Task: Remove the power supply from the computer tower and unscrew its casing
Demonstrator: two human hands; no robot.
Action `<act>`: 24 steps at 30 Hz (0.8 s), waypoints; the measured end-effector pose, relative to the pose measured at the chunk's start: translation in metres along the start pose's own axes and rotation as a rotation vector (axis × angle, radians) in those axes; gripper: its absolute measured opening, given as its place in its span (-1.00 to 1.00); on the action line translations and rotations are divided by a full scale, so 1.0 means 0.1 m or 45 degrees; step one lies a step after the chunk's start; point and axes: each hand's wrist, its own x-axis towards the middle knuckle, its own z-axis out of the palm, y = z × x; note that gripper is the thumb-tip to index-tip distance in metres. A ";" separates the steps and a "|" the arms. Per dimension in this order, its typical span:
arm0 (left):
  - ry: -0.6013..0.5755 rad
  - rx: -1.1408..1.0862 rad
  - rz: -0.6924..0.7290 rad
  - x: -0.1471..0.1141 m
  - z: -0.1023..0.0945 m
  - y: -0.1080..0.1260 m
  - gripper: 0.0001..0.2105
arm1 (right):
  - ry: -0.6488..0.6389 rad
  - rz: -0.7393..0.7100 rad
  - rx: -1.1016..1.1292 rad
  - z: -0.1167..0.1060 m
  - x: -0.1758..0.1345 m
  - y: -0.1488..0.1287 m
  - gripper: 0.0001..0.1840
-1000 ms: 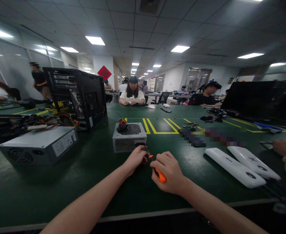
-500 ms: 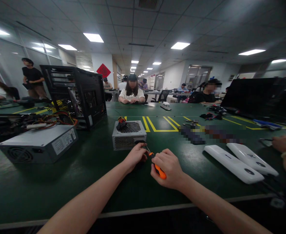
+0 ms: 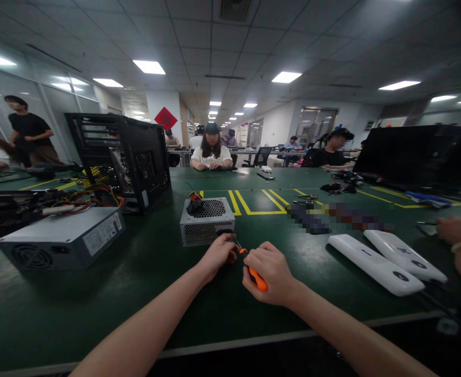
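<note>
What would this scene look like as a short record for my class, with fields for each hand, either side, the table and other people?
Left hand: left hand, fingertips by the near right corner of a small perforated metal box; contact unclear
Right hand: right hand, gripping an orange-and-black screwdriver
Left side: larger grey metal box; black computer case beyond
Right side: two white devices
Table: green table, yellow lines
Other people: co-worker's hand, right edge

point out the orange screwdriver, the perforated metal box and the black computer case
orange screwdriver [image 3: 260,281], head view: butt end of the handle
perforated metal box [image 3: 204,233], head view: grille on its near side
black computer case [image 3: 135,142], head view: its side panel
</note>
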 end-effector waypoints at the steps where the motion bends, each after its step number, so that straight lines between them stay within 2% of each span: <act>1: 0.004 0.009 -0.005 0.00 0.01 0.01 -0.64 | 0.000 0.000 -0.002 0.00 0.00 0.00 -0.93; 8: 0.010 0.020 -0.060 -0.05 0.02 0.05 -0.66 | 0.140 -0.058 0.032 0.01 -0.04 0.02 -0.96; 12: 0.019 -0.001 -0.079 -0.09 0.04 0.08 -0.63 | 0.096 -0.099 0.028 0.02 -0.05 0.02 -0.93; 18: 0.006 0.012 -0.051 -0.09 0.03 0.09 -0.62 | 0.151 0.015 0.022 0.02 -0.03 0.03 -0.96; 24: -0.006 -0.026 -0.051 -0.06 0.01 0.05 -0.63 | 0.113 0.066 0.019 0.03 -0.03 0.04 -0.95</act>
